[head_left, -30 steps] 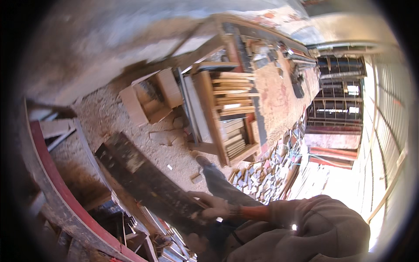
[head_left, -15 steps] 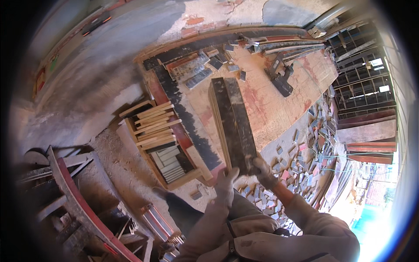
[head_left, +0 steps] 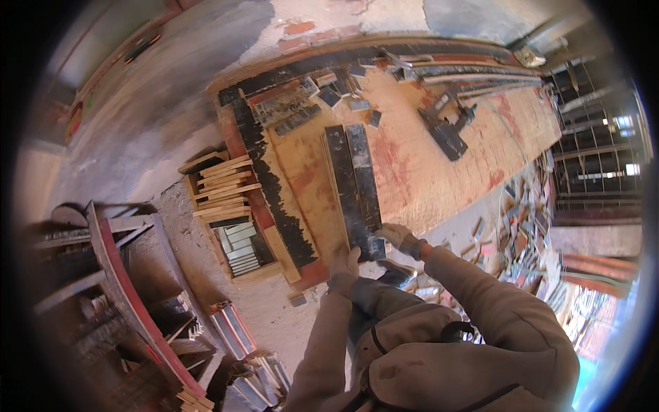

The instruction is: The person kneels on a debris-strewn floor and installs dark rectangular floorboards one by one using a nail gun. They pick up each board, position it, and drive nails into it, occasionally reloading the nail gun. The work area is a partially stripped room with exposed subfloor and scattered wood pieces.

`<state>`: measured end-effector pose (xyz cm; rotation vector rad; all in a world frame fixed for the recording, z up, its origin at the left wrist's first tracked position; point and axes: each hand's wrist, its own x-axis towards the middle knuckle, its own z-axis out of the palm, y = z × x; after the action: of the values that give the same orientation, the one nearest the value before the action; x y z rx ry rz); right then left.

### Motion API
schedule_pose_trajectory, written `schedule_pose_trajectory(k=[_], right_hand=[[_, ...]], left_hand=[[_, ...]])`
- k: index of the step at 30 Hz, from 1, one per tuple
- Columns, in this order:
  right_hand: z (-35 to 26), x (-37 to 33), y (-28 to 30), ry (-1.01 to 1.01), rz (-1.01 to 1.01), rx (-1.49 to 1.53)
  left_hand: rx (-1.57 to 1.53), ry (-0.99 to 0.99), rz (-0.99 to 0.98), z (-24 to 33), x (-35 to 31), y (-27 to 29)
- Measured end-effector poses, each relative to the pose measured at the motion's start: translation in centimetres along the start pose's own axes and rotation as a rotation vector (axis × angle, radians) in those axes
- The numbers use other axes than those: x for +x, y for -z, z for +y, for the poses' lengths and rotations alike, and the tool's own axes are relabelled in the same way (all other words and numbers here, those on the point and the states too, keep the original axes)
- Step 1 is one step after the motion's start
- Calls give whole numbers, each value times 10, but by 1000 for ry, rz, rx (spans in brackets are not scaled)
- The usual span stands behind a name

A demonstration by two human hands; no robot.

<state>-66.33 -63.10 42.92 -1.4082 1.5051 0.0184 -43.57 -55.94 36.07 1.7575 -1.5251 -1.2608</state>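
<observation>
Two long, narrow black-faced wooden pieces lie side by side, pointing away from me over the worktable (head_left: 405,185). The left one, a stack of boards (head_left: 343,182), shows pale layered edges along its left side. A slim gap parts it from the right board (head_left: 364,185), whose dark face is scuffed. My gloved left hand (head_left: 344,262) is closed on the near end of the stack, thumb up, its other fingers partly hidden. My gloved right hand (head_left: 400,237) grips the near right corner of the right board.
A black power tool like a nail gun (head_left: 447,132) lies on the table, with small offcuts (head_left: 331,95) and long strips (head_left: 473,74) farther back. Left of the table stands a wooden crate (head_left: 230,264) with stacked slats (head_left: 223,182). Scrap blocks (head_left: 511,220) litter the floor at right.
The boards, pressed together before, now show a gap along their length and appear lower against the tabletop. My right hand has shifted slightly up and left in view; the whole view has turned a little.
</observation>
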Motion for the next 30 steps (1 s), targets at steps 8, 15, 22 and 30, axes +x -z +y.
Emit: schedule_pose_trajectory(k=[8, 15, 22, 30], right_hand=[[33, 42, 23, 100, -287, -73], [92, 74, 236, 670, -45, -999], [146, 117, 400, 87, -11, -1878], [196, 209, 453, 369, -186, -1773]], left_hand=[[-763, 360, 440, 14, -16, -57], [-1000, 649, 1121, 83, -26, -146], [-831, 422, 1401, 131, 21, -185], [-995, 387, 1660, 116, 45, -203]])
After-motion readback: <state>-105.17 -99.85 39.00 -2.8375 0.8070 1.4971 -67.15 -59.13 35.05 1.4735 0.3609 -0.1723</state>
